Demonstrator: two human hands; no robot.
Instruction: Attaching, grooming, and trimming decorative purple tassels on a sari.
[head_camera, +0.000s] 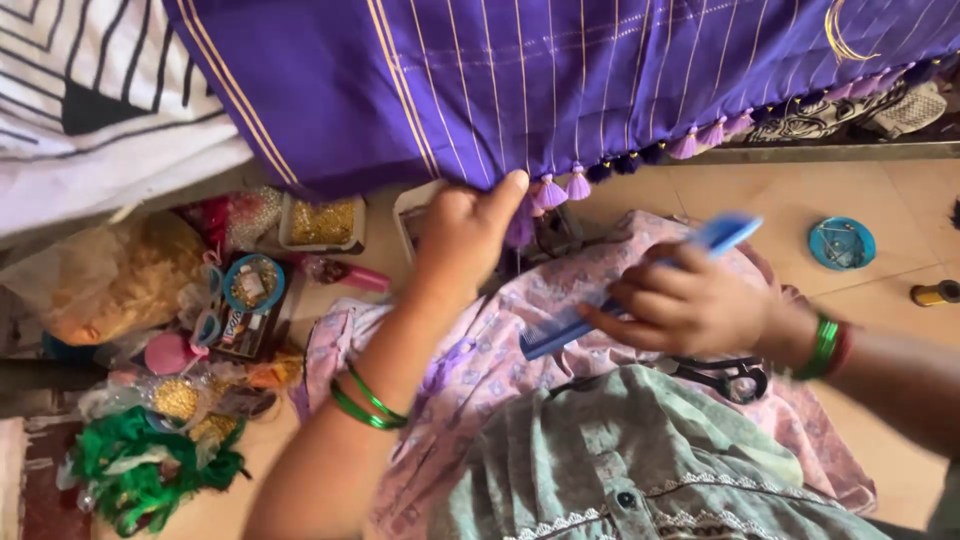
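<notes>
The left hand (465, 232) is raised to the lower edge of the purple cloth (480, 90), which hangs down from the top of the view and has thin gold stripes. Its grip is pressed together: thumb and fingers pinch the hem just beside a row of small pink and purple tassels (563, 188). Two green bangles (368, 405) sit on this forearm.

The right hand (690, 305) is lower and to the right, well apart from the hem. Its fingers are closed around a blue comb (640, 285), which lies slanted, one end pointing up to the right and the toothed end down to the left. A green and red bangle (825, 347) is on this wrist.

Under both hands lies a pink printed cloth (470, 370) over the lap, and nearer to the camera a grey-green garment (620, 460) with buttons and lace trim. A pair of black scissors (725, 375) rests on the pink cloth, just beside the right wrist.

On the left, the floor (900, 220) is crowded: a tray of gold beads (322, 222), a round blue tin (252, 283), green thread bundles (140, 470) and plastic bags. On the right the tiled floor has more open room, with only a round blue lid (841, 243) and a gold thread spool (937, 293) at the edge of the view.
</notes>
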